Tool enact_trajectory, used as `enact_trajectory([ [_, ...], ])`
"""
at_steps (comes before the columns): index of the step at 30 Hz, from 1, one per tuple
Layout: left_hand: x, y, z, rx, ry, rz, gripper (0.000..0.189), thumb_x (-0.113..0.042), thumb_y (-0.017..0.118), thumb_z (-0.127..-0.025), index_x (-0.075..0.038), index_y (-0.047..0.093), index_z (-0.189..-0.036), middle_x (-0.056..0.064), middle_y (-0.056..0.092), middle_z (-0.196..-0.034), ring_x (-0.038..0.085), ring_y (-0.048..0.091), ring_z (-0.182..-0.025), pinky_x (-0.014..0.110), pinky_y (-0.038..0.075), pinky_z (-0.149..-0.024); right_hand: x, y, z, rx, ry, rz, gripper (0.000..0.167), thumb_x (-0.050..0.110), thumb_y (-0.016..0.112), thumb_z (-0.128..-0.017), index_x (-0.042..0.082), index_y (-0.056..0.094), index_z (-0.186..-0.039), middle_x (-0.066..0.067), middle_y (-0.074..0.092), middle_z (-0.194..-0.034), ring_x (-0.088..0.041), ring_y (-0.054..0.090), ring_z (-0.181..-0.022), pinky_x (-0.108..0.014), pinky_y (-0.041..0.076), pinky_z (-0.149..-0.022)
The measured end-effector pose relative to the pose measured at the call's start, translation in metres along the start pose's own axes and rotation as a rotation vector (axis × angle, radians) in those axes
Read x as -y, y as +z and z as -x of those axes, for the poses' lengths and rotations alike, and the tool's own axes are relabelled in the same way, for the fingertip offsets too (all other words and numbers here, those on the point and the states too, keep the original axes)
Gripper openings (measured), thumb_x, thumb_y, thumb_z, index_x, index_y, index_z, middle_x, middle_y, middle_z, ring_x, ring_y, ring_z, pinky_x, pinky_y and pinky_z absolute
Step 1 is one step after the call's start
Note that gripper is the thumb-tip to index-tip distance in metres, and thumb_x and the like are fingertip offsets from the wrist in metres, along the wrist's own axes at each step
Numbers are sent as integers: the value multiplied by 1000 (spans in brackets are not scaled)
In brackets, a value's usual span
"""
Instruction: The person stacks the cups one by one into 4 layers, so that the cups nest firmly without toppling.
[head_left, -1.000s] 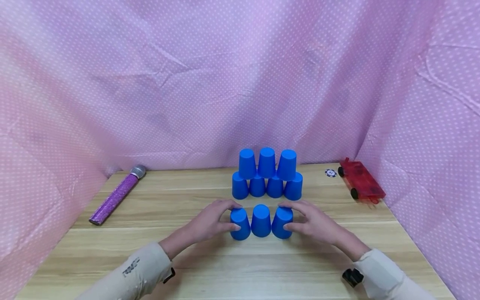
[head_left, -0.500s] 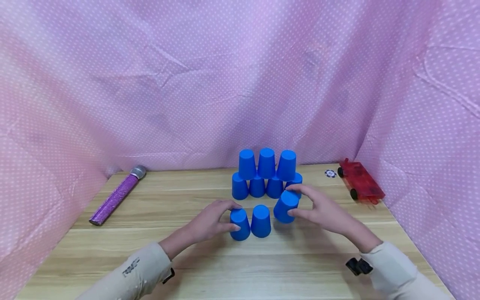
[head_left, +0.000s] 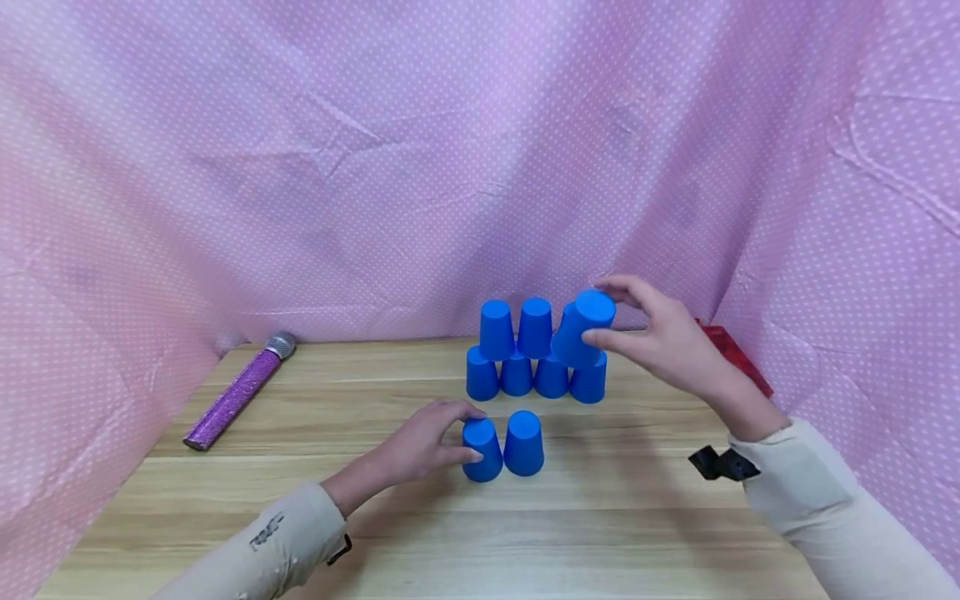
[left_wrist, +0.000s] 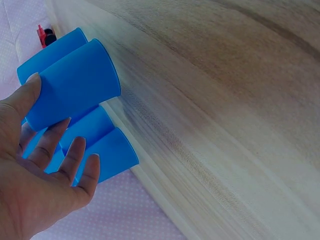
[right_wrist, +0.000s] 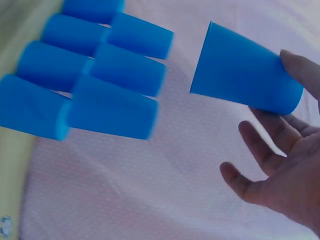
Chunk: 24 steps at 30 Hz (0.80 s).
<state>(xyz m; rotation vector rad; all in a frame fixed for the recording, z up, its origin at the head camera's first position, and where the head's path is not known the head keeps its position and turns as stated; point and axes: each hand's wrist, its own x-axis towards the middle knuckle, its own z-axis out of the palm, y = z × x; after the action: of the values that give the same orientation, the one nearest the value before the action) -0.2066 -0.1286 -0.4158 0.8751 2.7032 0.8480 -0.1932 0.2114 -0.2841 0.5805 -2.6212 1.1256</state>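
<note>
My right hand (head_left: 671,346) pinches an upside-down blue cup (head_left: 585,329) near its base, thumb on one side and fingers on the other. Raised and slightly tilted, that cup overlaps the right end of the stack in the head view; the right wrist view shows a gap between this cup (right_wrist: 245,72) and the stack. On the table, my left hand (head_left: 420,442) grips another upturned blue cup (head_left: 482,454) by its top. Just right of it stands a loose blue cup (head_left: 523,446). Behind, three blue cups (head_left: 496,329) rest on a row of several more (head_left: 482,375).
A glittery purple microphone (head_left: 236,396) lies at the table's left. At the right back, a red toy car (head_left: 738,358) is partly hidden by my right arm. The right wrist view shows a poker chip (right_wrist: 6,226). Pink dotted cloth (head_left: 360,167) hangs around the wooden table (head_left: 487,542).
My right hand has lifted the right-hand cup of the front three and carried it up and back to the stack's upper level. My left hand has stayed on its cup.
</note>
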Motion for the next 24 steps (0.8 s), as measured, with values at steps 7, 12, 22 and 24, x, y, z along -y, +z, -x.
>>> enact_trajectory([
  [7,-1,0,0,9,-15,6,51,-40,75,-89,-25,57,-135,-5,65,-130,21,55,-126,46,52,-101,8,-16,-24,-46,25,-24,59,36,75,-90,15,51,-140,-8,60,-139,-35,42,-144,-69,30,-113],
  [12,-1,-2,0,5,-11,14,51,-39,75,-89,-24,58,-135,-4,66,-129,21,56,-125,46,52,-101,8,-18,-38,-57,38,13,60,41,73,-91,15,51,-141,-10,59,-140,-36,45,-140,-69,32,-112],
  [22,-1,-1,0,16,-22,7,52,-40,75,-89,-25,57,-135,-5,65,-129,21,56,-125,46,52,-101,2,-15,-64,-47,79,24,64,42,71,-92,15,48,-146,-13,57,-141,-35,47,-137,-67,36,-109],
  [24,-2,-1,0,18,-19,9,52,-41,74,-89,-25,57,-135,-5,65,-129,21,55,-126,46,52,-101,1,-14,-69,-43,91,22,65,42,70,-92,16,48,-147,-14,56,-142,-36,48,-136,-67,38,-107],
])
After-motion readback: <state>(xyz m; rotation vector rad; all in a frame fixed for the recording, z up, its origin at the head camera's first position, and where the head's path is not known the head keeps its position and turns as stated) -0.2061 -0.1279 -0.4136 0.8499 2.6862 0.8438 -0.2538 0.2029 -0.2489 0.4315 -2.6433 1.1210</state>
